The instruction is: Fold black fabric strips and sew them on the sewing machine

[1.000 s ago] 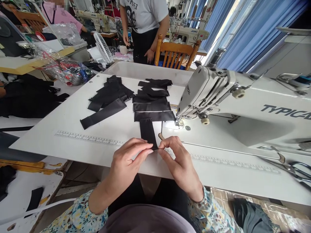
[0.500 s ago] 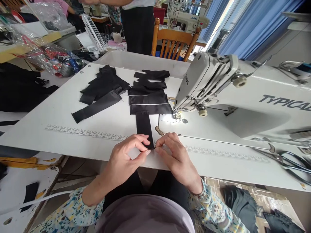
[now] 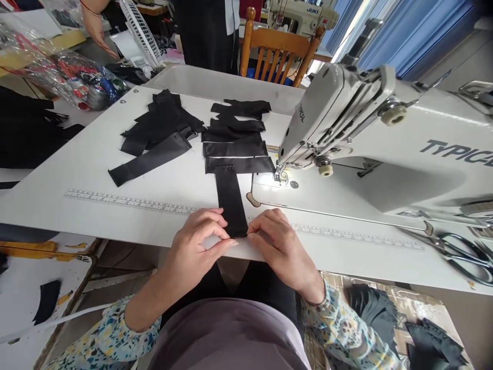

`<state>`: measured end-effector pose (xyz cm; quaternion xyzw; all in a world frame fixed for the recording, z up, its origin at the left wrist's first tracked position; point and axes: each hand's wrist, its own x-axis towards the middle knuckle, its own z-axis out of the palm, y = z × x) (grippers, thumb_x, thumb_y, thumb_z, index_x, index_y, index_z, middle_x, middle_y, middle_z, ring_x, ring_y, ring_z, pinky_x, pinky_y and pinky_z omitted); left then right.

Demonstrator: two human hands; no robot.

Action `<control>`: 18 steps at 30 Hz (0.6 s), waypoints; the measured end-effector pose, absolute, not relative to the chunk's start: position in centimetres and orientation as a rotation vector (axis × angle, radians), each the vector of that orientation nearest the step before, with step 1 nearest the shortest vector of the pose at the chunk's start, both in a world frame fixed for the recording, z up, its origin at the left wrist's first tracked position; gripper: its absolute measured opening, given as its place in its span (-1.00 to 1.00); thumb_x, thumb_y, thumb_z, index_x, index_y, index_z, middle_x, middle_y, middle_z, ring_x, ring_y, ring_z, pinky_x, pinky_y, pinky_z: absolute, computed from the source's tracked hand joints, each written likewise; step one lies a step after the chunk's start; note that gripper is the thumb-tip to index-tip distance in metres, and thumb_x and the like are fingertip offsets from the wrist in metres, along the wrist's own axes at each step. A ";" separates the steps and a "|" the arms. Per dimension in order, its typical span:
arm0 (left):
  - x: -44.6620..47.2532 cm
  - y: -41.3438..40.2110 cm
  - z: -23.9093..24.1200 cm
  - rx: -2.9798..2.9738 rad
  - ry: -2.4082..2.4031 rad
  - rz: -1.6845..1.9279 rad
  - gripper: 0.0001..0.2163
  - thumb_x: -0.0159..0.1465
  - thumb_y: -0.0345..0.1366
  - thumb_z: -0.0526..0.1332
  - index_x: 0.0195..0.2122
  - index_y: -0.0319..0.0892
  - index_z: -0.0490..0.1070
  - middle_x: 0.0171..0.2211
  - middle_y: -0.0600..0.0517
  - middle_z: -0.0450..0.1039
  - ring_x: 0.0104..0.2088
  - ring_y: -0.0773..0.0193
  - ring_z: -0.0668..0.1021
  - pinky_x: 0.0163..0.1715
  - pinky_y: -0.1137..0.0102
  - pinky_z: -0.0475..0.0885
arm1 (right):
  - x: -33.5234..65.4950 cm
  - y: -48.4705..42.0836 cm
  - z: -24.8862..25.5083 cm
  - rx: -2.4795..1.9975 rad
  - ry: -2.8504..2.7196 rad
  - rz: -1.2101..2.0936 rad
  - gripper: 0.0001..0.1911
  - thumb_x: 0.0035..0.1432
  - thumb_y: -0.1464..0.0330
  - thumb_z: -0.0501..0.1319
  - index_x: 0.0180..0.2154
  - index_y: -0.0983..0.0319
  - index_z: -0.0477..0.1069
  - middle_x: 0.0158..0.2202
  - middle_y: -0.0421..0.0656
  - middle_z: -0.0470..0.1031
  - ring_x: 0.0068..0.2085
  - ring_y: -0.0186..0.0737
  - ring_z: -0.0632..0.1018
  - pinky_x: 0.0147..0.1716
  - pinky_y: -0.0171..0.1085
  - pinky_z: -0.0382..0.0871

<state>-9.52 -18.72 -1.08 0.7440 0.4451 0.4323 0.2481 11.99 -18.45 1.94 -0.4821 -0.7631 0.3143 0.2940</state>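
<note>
And there they were, the left hand (image 3: 196, 242) and the right hand (image 3: 281, 247) closed in on the lower end of a black satin strip (image 3: 230, 203), fingers pinching its bottom edge from either side at the front of the white worktop (image 3: 77, 218)! That strip ran straight up across the printed ruler scale (image 3: 131, 202), its top end just touching a crosswise strip (image 3: 239, 164) in a column of black pieces. Right beside it stood the sewing machine (image 3: 385, 139), TYPICAL in bold letters on its arm, with black-handled scissors (image 3: 458, 257) lying near. Farther back, a second machine (image 3: 298, 15) clearly read JUKI!
</note>
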 end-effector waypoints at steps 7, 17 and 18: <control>-9.8 -18.6 -0.8 2.106 1.237 1.008 -0.84 0.40 -0.37 0.23 -0.35 -0.12 0.52 -0.12 -0.04 0.51 0.18 0.05 0.47 0.18 0.12 0.43 | 12.1 -18.4 1.5 -1.348 -2.131 0.724 -0.81 0.31 0.55 0.15 -0.33 0.18 0.38 -0.29 -0.17 0.40 -0.18 -0.14 0.35 -0.10 -0.10 0.28; -8.8 -18.5 -0.6 2.200 1.366 0.982 -0.81 0.38 -0.41 0.19 -0.41 -0.17 0.41 -0.18 -0.05 0.44 0.13 0.04 0.48 0.13 0.13 0.44 | 11.9 -17.8 1.6 -1.426 -2.241 0.593 -0.83 0.31 0.52 0.15 -0.35 0.21 0.38 -0.28 -0.12 0.42 -0.19 -0.12 0.36 -0.11 -0.10 0.30; -8.7 -18.4 -0.7 2.203 1.371 0.984 -0.81 0.38 -0.42 0.20 -0.41 -0.17 0.40 -0.18 -0.05 0.44 0.12 0.04 0.48 0.13 0.13 0.44 | 11.9 -17.7 1.5 -1.430 -2.242 0.580 -0.83 0.30 0.52 0.15 -0.35 0.21 0.38 -0.29 -0.12 0.42 -0.20 -0.12 0.36 -0.13 -0.11 0.31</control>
